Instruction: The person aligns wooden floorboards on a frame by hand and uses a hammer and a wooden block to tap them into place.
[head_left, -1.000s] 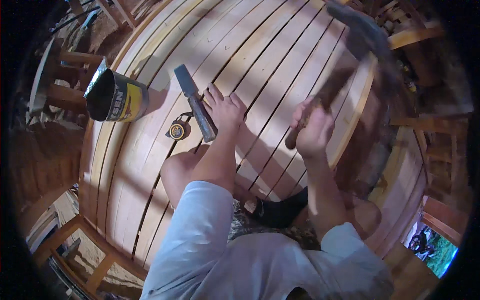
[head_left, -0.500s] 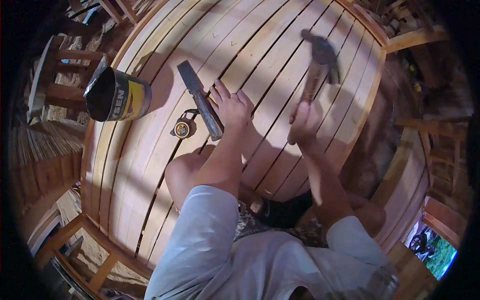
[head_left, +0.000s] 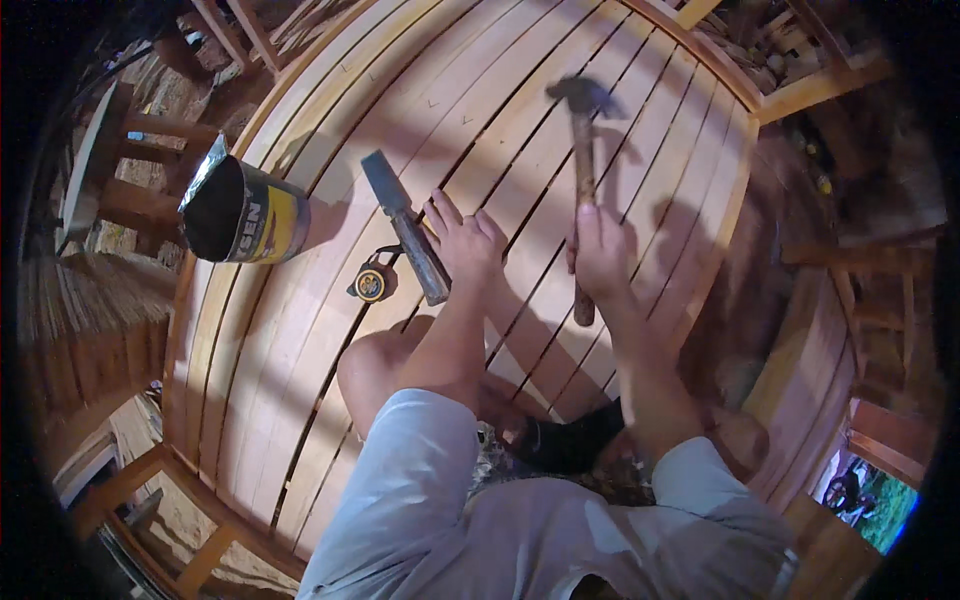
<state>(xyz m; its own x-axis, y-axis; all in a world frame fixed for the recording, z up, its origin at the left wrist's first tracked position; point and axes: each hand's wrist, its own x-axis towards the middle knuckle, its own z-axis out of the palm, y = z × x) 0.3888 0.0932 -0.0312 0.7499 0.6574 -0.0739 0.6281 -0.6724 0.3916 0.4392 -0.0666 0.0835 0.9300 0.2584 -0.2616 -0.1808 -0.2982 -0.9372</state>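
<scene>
My right hand (head_left: 602,250) is wrapped around the wooden handle of a claw hammer (head_left: 585,150), which is raised over the slatted wooden surface (head_left: 300,400), its head pointing away from me. My left hand (head_left: 465,238) lies on the slats with fingers spread. Just left of it, close to the thumb, is a chisel (head_left: 403,222) with a flat metal blade at the far end and a worn dark handle. A round black and yellow tape measure (head_left: 371,286) with a strap sits left of the chisel's handle.
An open-topped can (head_left: 275,225) with a yellow and dark label stands at the left edge of the slats. Small nails (head_left: 433,104) appear to stick up farther off. My bent knee (head_left: 375,365) is close to the left forearm. Wooden frames (head_left: 840,85) surround the platform.
The hammer has swung left and stands straighter in my right hand, which has come slightly nearer to me. My left hand stays on the slats. The whole view has shifted a little.
</scene>
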